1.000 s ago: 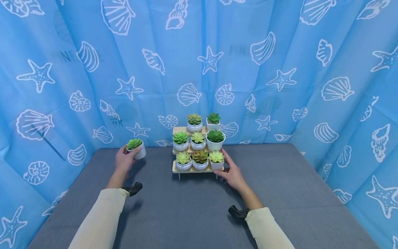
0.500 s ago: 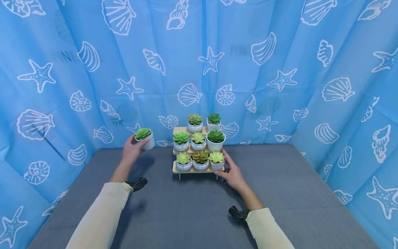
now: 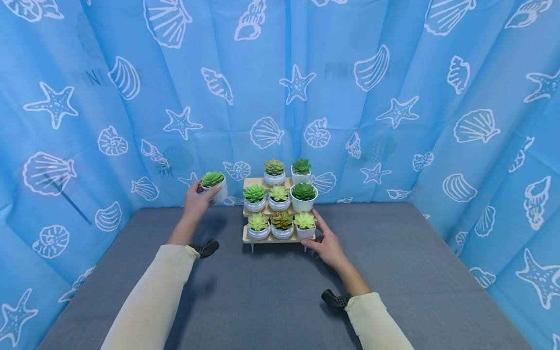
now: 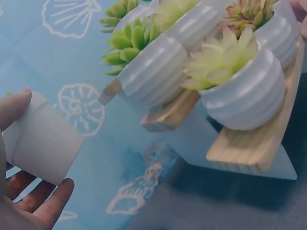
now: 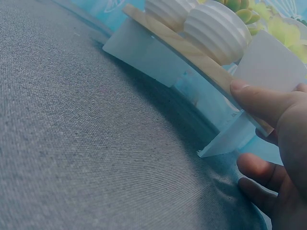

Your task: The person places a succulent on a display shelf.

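My left hand [image 3: 197,200] grips a white pot with a green succulent [image 3: 221,190], lifted to the left of a tiered wooden plant stand [image 3: 252,182]. In the left wrist view, thumb and fingers wrap the smooth white pot [image 4: 45,139], its plant mostly out of frame. My right hand [image 3: 329,247] holds the right end of the stand's lowest board. The right wrist view has the thumb [image 5: 259,99] on the board's front edge, a finger behind it and other fingers curled below. Beside that thumb sits a square white pot with a pale green succulent [image 3: 304,221].
Potted succulents fill the stand's lower two tiers; the top tier bears a ribbed pot [image 3: 274,178] and a square pot [image 3: 300,175], with bare wood at its left end. A grey cloth-covered table [image 3: 271,301] lies beneath. Blue seashell curtains [image 3: 350,121] hang close behind.
My left hand has carried the potted succulent up and to the right, closer to the stand. The right hand and the stand have stayed in place.
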Motion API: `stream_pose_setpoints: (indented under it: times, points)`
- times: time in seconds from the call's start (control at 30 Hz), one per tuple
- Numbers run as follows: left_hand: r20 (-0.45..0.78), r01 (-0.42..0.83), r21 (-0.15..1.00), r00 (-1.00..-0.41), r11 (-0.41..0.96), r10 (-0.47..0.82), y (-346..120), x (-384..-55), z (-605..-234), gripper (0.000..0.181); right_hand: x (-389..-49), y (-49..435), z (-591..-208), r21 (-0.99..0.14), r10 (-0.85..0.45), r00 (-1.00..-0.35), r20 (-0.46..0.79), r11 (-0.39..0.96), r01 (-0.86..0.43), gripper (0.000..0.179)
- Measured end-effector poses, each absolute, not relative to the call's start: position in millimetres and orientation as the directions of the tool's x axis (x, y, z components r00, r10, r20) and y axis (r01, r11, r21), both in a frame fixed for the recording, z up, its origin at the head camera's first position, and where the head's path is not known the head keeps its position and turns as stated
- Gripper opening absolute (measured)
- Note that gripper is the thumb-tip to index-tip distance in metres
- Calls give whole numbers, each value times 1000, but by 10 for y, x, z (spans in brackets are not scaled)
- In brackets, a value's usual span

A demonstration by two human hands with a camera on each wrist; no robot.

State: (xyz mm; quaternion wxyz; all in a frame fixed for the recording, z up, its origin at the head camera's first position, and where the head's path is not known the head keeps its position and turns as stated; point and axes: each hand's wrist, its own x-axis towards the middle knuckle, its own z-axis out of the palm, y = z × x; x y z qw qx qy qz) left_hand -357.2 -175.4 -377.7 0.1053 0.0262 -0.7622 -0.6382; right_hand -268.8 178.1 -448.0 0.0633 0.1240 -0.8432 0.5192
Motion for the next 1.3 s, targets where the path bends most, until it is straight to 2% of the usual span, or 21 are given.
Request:
stream_pose_setpoints:
  times: [0.33,0.77,1.17,1.3]
  points:
    - [144,112,975,-977,193,-160,-1593,-3621,-3678,70,-2928,1858,-4838,-856,-114,-964,242,442,-267,92]
    - [163,153,984,-980,86,-119,-1464,-3645,-3635,64,-2930,1867,-4851,-861,-121,-959,255,424,-282,92]
    - [161,149,983,-980,109,-113,-1338,-3650,-3609,63,-2918,1864,-4844,-867,-116,-961,251,415,-277,93]
    - [174,160,980,-977,122,-120,-1277,-3639,-3590,63,-2845,1840,-4721,-874,-131,-961,242,402,-274,92]
